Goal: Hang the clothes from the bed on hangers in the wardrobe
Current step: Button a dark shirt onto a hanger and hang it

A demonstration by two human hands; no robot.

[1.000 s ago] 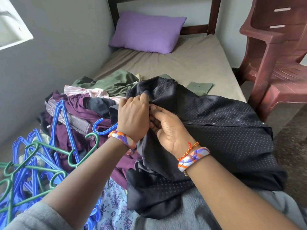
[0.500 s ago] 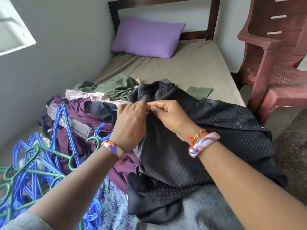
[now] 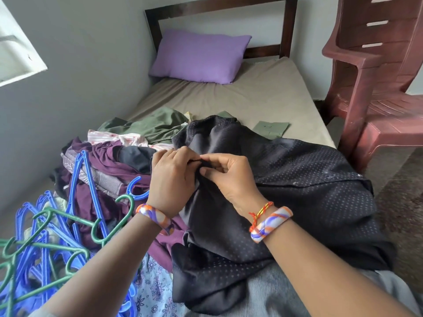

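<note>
Dark dotted shirt [image 3: 297, 179] is lying on the bed [image 3: 240, 99]; both hands, now turned knuckles-up, are pinching its edge together: left hand [image 3: 171, 179], right hand [image 3: 231, 177] touching, hangers [image 3: 45, 236] lying left.

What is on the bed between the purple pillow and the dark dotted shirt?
In the head view, mostly bare sheet, then a green garment right before the dark dotted shirt. The purple pillow sits beyond.
</note>
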